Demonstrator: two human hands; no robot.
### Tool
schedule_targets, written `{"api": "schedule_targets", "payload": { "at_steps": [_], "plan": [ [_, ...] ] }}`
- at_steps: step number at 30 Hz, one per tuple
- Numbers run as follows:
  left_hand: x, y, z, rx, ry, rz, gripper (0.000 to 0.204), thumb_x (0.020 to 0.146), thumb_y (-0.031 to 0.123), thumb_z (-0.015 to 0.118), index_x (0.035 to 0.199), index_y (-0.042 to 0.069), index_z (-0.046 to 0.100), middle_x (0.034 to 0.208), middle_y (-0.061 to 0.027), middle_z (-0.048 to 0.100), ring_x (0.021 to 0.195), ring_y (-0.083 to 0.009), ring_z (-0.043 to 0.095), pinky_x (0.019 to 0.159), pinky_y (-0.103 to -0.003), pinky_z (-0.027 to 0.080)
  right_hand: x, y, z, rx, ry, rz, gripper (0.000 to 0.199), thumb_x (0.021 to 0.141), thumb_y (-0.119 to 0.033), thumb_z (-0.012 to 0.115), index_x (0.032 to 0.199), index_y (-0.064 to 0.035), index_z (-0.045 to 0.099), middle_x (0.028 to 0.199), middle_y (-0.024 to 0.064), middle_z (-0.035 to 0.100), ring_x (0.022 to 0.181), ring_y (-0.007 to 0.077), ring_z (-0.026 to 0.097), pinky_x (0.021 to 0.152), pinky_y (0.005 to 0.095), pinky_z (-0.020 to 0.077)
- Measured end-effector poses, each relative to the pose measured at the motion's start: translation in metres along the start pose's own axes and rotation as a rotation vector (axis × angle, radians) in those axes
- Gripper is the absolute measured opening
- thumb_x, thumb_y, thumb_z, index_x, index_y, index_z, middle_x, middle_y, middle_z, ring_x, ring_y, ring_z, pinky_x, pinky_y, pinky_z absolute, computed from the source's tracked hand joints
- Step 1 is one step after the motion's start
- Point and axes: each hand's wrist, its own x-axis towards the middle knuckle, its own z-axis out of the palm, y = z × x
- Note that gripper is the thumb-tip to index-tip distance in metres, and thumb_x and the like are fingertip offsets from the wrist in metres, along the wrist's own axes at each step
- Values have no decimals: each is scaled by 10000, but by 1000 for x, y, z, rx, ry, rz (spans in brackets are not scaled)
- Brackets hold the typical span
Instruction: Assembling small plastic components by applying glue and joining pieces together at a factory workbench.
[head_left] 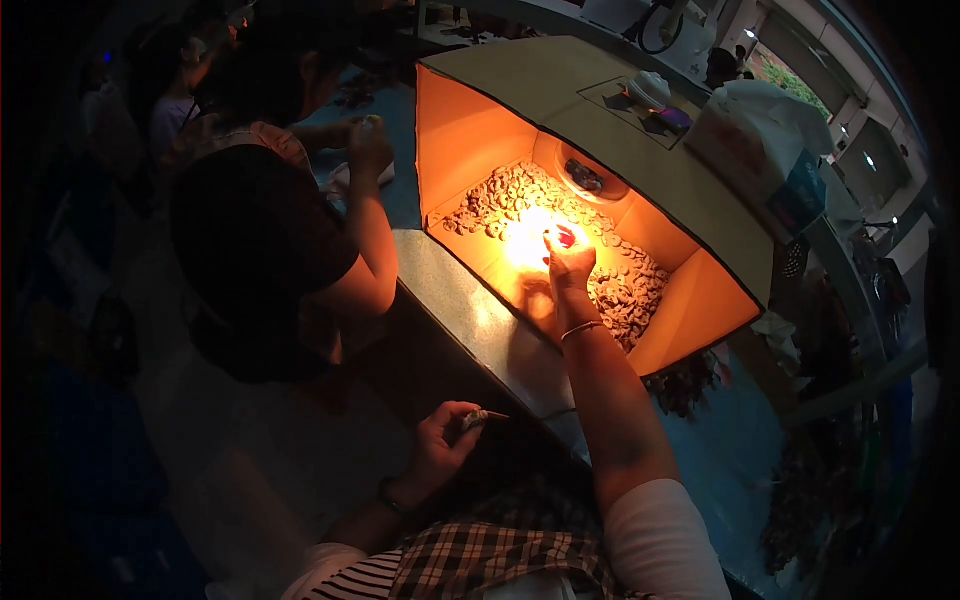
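My right hand (570, 262) reaches into a lit cardboard box (580, 92), its fingers drawn together beside a very bright glow. Red shows at the fingertips, and glare hides what they hold, if anything. Under and around that hand lie many small, roundish, flat brown pieces (628, 295), spread over the box floor. Low in front of me, outside the box, my left hand (445, 440) is closed around a small, mottled, dark-and-light piece (474, 420). A thin pointed stick (497, 415) juts from that grip to the right.
A round opening (583, 178) in the box's back wall has dark pieces in it. On top sit a white object (650, 90) and a white bag (745, 140). A co-worker (265, 230) stands at the left, hands raised. Dark clumped material (690, 385) lies right of the box.
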Motion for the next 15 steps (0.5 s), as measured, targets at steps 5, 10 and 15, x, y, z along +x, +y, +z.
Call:
{"api": "schedule_targets", "payload": {
  "at_steps": [5, 10, 15],
  "plan": [
    [-1, 0, 27, 62, -146, 14, 237, 865, -15, 603, 1094, 19, 554, 989, -42, 619, 845, -85, 591, 753, -233, 499, -136, -61, -87, 322, -483, 142, 183, 803, -8, 680, 985, -20, 665, 903, 74, 674, 762, 138, 652, 610, 256, 547],
    [-2, -4, 86, 4, -404, 44, 251, 858, -16, 620, 1098, 0, 548, 857, -43, 625, 792, -61, 601, 685, -214, 500, -206, -77, -231, 148, -345, 246, 170, 778, 71, 645, 922, -18, 658, 828, 61, 645, 662, 114, 609, 502, 237, 489],
    [-9, -8, 162, 123, -648, 48, 310, 849, -36, 621, 1131, -3, 498, 949, -64, 609, 856, -93, 610, 770, -239, 508, -252, -76, -309, 45, -136, 129, 176, 766, 79, 655, 915, -13, 650, 872, 54, 634, 732, 115, 594, 569, 233, 470]
  ]
}}
